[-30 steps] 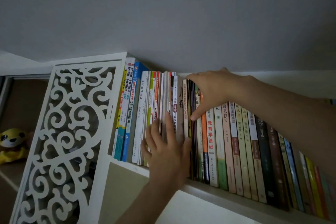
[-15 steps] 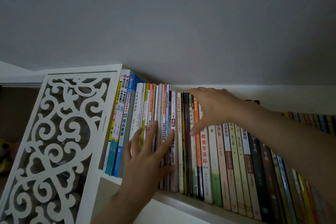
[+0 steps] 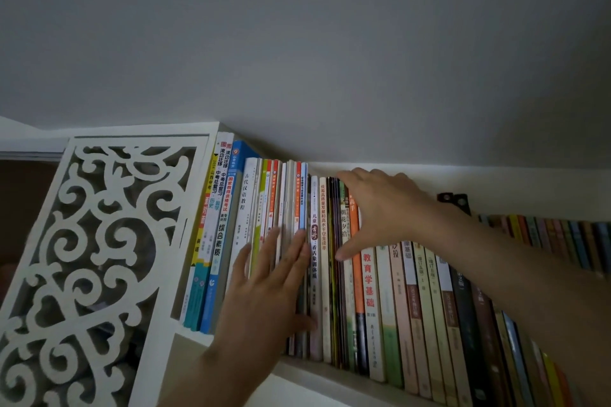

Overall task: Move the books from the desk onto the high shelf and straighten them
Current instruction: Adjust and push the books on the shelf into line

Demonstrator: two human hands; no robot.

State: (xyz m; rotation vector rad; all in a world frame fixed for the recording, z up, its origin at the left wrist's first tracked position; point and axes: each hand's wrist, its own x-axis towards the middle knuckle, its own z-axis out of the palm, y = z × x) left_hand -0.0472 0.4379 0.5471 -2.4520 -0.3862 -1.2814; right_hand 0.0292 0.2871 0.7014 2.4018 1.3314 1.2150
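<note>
The books [image 3: 330, 258] stand spine-out in one long row on the high shelf [image 3: 330, 373], running from the white fretwork panel [image 3: 92, 258] at nine o'clock down toward four o'clock, where the spines fade into shadow. The desk is out of view, so I cannot tell whether any books are left there.

The left hand [image 3: 264, 291] lies flat against the thin spines at about seven o'clock of the row's centre, fingers spread and extended, gripping nothing. The right hand [image 3: 380, 208] reaches in from three o'clock, its fingers draped over the top edges of the dark, slim volumes and its thumb pressing on the spines below; it is cupped loosely, not closed around any one book.

These look like paperbacks: glossy card covers, flat narrow spines, many of them no thicker than a pamphlet. Singly they should be light and rather floppy (the thinnest likely bow or slide between their neighbours if pushed at one end). Together, packed side by side, they probably behave as a stiff, fairly heavy block. The sensible way to handle them is flat pressure across several spines at once, with a steadying hand on the top edges, and not a pinch on a single slick cover.

The panel is rigid, matte white scrollwork; the ceiling [image 3: 297, 43] above is plain grey.
</note>
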